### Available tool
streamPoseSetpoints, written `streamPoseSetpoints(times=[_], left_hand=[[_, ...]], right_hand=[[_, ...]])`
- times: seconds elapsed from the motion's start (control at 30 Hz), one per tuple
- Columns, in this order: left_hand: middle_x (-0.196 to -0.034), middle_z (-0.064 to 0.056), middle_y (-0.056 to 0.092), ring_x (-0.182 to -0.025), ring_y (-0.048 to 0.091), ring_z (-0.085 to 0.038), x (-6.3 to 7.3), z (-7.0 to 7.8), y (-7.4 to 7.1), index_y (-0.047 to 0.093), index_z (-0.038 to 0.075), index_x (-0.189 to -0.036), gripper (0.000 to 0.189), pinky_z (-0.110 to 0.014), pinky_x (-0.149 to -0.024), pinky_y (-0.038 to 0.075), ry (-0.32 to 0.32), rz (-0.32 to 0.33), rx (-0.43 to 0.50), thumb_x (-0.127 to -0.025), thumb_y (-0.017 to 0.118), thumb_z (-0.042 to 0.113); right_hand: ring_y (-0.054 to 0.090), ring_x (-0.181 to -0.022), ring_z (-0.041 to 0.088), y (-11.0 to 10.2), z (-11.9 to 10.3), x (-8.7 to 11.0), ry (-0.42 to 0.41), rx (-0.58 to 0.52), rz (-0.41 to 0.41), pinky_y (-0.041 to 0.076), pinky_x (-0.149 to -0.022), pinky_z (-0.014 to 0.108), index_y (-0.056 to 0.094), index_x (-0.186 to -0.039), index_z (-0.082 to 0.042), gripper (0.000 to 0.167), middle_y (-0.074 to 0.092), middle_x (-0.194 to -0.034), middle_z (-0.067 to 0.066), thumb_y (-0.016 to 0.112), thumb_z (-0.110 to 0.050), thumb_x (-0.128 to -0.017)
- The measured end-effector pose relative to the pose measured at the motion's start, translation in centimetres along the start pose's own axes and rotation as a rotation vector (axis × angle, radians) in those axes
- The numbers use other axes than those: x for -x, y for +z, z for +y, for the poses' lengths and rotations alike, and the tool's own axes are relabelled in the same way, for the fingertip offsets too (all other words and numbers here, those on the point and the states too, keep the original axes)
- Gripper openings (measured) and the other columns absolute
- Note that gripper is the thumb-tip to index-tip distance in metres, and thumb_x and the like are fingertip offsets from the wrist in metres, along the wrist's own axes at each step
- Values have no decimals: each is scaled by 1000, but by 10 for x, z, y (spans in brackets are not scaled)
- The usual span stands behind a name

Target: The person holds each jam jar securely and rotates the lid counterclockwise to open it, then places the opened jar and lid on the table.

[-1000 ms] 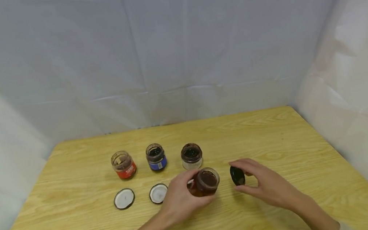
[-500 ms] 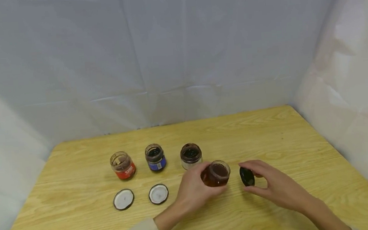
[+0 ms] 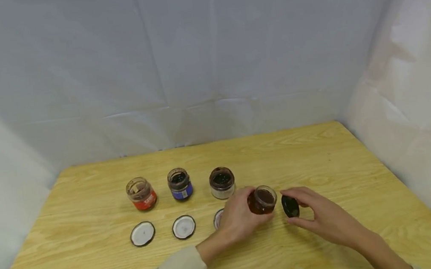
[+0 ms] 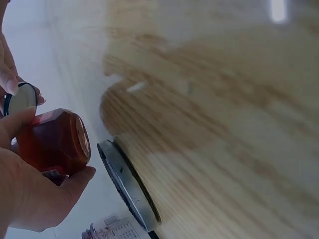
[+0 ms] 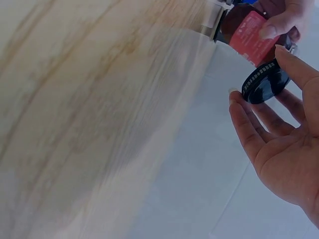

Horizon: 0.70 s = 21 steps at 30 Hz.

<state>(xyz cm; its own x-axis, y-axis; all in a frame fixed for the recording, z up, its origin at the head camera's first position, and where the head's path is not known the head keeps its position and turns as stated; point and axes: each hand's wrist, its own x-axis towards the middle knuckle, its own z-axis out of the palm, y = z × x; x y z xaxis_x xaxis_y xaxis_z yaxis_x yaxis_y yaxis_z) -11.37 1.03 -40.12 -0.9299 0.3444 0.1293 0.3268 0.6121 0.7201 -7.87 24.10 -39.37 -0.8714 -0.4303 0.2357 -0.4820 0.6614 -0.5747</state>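
Note:
My left hand (image 3: 242,215) grips a glass jar (image 3: 263,201) of dark red-brown contents, its mouth uncovered. Fingers and thumb wrap the jar's sides, and it appears lifted off the table in the left wrist view. A red label (image 5: 250,37) shows on it in the right wrist view. Just to the right, my right hand (image 3: 324,214) pinches a black jar lid (image 3: 290,206) by its rim between thumb and fingers. This lid stands on edge in the air, its pale inner side (image 4: 22,99) turned toward the jar. A small gap separates lid and jar in the head view.
Behind my hands stand three uncovered jars: a red-labelled jar (image 3: 142,194), a blue-labelled jar (image 3: 180,184) and a pale-labelled jar (image 3: 222,183). Before them lie a left lid (image 3: 142,233), a middle lid (image 3: 184,227) and a partly hidden lid (image 3: 217,219), on the wooden table (image 3: 76,257).
My left hand has carried the jar to the right, revealing part of the third lid on the table. My right hand moved right with its lid, then stayed nearly still.

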Motion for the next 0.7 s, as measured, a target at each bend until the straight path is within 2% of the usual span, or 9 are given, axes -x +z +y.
streamPoseSetpoints(times=[0.2, 0.43, 0.6, 0.7], left_hand=[[-107, -3, 62, -97, 59, -17, -3, -1, 4, 59, 9, -120, 60, -33, -82, 48, 27, 8, -66, -72, 83, 36], [-104, -1, 62, -94, 59, -15, -11, -1, 10, 59, 9, -118, 55, -33, -80, 48, 72, 7, -87, -74, 81, 35], [-105, -2, 64, -92, 61, -16, -21, -6, 10, 58, 9, -122, 56, -31, -77, 50, 94, 36, -118, -78, 79, 37], [-106, -3, 65, -92, 62, -18, -27, -9, 9, 57, 7, -123, 59, -31, -77, 50, 84, 49, -131, -78, 79, 37]], right_hand=[[52, -117, 14, -1, 1, 0, 3, 4, -1, 48, -90, 36, 53, -135, -18, 59, 51, -132, -6, 77, -23, -82], [52, -117, 13, -1, 2, 0, 11, -12, -8, 48, -90, 35, 52, -135, -23, 58, 50, -131, -8, 76, -24, -83], [52, -116, 13, 1, 5, 0, 6, -2, 0, 49, -90, 33, 52, -135, -19, 59, 51, -131, -6, 77, -23, -82], [53, -115, 14, 3, 6, 0, 5, 5, 4, 49, -89, 33, 52, -135, -17, 59, 52, -131, -4, 77, -24, -81]])
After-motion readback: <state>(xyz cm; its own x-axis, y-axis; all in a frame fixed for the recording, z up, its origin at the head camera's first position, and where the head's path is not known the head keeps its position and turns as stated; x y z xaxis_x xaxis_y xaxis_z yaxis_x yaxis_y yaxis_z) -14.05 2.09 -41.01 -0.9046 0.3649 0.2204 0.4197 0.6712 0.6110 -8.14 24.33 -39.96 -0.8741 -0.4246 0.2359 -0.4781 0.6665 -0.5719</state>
